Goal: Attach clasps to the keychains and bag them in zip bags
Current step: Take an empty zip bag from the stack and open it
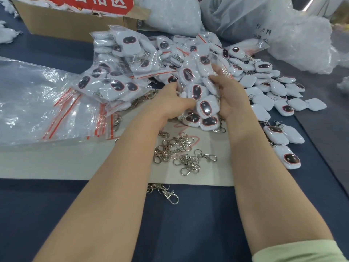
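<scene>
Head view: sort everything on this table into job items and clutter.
For the job: zip bag of keychains, gripped by left hand and right hand; loose clasps; loose keychains; empty zip bags; filled bags.

Just lying about: cardboard box; big plastic sacks; white fluff scraps.

Table: a dark blue cover (188, 233) runs under my grip and back toward me.
Sheet: a pale grey sheet (56, 163) lies flat on the cover, beneath my grip and stretching off to its left.
Box: a brown cardboard box (71, 25) sits well beyond my grip, to the left, with a red sign (90, 4) in white characters at its top.
Sacks: large plastic sacks (245, 17) of white stuffing are heaped beyond my grip and to its right; one bears dark handwriting.
Fluff: white scraps (7, 35) lie far left of my grip.
Right edge: a grey strip (330, 103) borders the cover.
Light: soft and even; I see white glare on the plastic.
</scene>
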Demonstrator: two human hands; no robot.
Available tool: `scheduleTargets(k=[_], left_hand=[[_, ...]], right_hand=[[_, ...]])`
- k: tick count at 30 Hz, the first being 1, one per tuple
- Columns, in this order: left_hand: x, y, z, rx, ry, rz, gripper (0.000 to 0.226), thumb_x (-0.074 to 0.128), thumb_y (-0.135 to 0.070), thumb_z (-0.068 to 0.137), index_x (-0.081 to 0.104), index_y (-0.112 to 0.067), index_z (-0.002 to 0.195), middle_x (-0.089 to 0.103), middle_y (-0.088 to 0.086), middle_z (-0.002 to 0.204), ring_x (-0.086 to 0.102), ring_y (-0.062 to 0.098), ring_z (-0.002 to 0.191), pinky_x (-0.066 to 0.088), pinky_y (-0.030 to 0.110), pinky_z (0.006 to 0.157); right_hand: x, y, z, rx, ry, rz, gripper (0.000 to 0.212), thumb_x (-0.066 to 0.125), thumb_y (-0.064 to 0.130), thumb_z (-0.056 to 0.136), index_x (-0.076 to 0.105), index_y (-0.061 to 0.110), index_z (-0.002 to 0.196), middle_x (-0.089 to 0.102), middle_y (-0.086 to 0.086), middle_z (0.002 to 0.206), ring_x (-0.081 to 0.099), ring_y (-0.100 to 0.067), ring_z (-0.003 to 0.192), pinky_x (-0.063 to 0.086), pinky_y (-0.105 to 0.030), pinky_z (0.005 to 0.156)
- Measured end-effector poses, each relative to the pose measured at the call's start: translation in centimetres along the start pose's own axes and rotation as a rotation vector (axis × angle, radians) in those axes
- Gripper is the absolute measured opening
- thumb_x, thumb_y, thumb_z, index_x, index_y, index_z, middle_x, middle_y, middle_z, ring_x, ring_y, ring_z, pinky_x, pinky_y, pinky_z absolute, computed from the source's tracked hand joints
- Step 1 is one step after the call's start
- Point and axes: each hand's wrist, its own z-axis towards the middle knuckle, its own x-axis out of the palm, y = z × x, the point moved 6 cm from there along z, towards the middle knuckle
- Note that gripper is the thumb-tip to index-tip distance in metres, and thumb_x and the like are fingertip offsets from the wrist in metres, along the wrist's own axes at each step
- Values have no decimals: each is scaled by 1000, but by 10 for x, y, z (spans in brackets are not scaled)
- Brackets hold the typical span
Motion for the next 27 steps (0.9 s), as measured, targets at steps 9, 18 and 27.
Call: scheduleTargets(k=[9, 18, 27], left_hand=[[3, -4, -6, -47, 103, 83, 80, 67, -38, 47, 51, -18, 122, 61, 6, 116, 59, 25, 108, 48, 47, 96], [5, -9, -13, -75, 159, 71, 70, 68, -43, 53, 46, -30, 118, 52, -3, 122, 47, 21, 118, 41, 44, 100], [13, -10, -5, 17, 63, 245, 94, 76, -38, 72, 21, -13, 144, 50, 3, 124, 52, 20, 104, 46, 29, 74]], right_hand=[[3, -2, -2, 1, 20, 47, 30, 50, -9, 90, 69, 14, 96, 71, -13, 97, 68, -24, 83, 57, -41, 84], [3, -2, -1, -3, -17, 47, 30, 51, -11, 89, 68, 12, 98, 72, -10, 91, 69, -21, 80, 61, -34, 70], [4, -2, -3, -14, -2, 62, 31, 48, -11, 90, 68, 12, 94, 75, -9, 81, 72, -17, 68, 56, -25, 58]])
